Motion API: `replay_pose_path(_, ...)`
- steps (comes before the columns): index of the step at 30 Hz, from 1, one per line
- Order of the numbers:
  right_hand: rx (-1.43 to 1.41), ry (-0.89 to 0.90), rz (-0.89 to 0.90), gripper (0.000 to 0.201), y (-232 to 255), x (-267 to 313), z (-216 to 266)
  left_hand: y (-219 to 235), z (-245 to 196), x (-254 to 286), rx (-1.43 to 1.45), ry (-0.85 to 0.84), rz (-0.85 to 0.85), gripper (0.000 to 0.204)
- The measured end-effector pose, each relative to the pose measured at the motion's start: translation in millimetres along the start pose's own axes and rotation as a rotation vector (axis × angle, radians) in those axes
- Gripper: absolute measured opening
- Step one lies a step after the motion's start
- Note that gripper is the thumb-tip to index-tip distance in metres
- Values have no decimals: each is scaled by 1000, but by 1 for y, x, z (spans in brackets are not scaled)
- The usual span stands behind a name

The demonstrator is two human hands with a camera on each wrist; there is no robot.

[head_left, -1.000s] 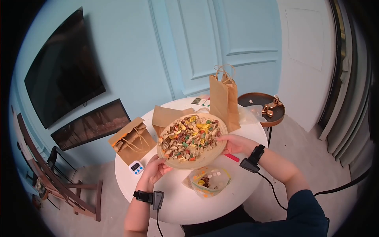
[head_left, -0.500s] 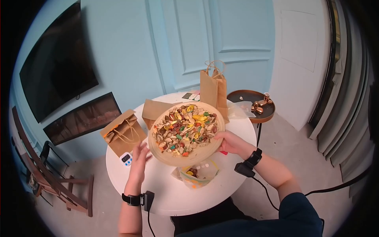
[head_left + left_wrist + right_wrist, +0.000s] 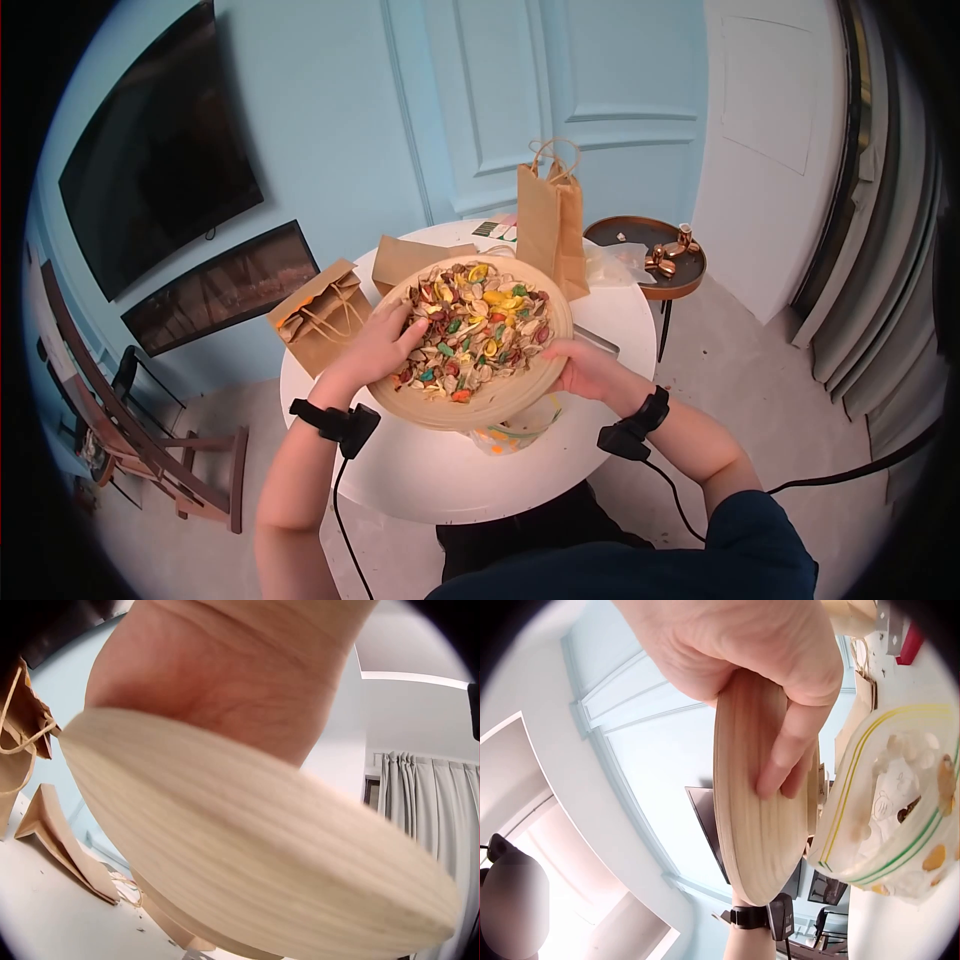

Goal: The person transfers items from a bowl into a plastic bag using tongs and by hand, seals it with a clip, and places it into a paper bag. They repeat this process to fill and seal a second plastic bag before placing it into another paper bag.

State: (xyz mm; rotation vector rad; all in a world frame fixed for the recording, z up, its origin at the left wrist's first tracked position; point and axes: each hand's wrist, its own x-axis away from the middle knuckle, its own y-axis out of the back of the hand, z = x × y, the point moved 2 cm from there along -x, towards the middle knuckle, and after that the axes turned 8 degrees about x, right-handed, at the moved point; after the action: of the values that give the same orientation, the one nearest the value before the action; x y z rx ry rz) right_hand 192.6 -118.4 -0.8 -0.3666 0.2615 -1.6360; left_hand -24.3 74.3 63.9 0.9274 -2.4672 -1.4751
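Note:
A round wooden bowl [image 3: 450, 412] is held up over the table, filled with dried potpourri [image 3: 485, 330] in tan, yellow, green and red. My right hand [image 3: 588, 370] grips its right rim, thumb on top and fingers curled against the underside, as the right wrist view shows. Across the left rim reaches my left hand [image 3: 380, 345], its extended fingers lying on the potpourri. In the left wrist view the heel of that palm sits right at the rim of the bowl [image 3: 247, 817]. Below the bowl, partly hidden in the head view, stands an open zip bag [image 3: 838, 840] with orange spots.
Kraft paper bags stand on the white table [image 3: 430, 480]: one at the left [image 3: 318, 325], one behind the bowl [image 3: 412, 262], a tall one [image 3: 548, 225] at the back. A red-handled tool [image 3: 911, 645] lies right. A side table [image 3: 672, 292] bears copper ornaments [image 3: 660, 262].
My left hand released the bowl's left rim, swung clear, then came over onto the potpourri. The right hand kept its grip. The bowl now covers more of the zip bag.

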Motion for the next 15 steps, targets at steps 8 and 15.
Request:
replay_pose_path(8,-48,-12,4,50,0,1,-4,10,-29,21,305,-198,-187,46)
replay_pose_path(15,57,45,-144,50,48,50,46,3,-59,91,58,-586,-103,22)
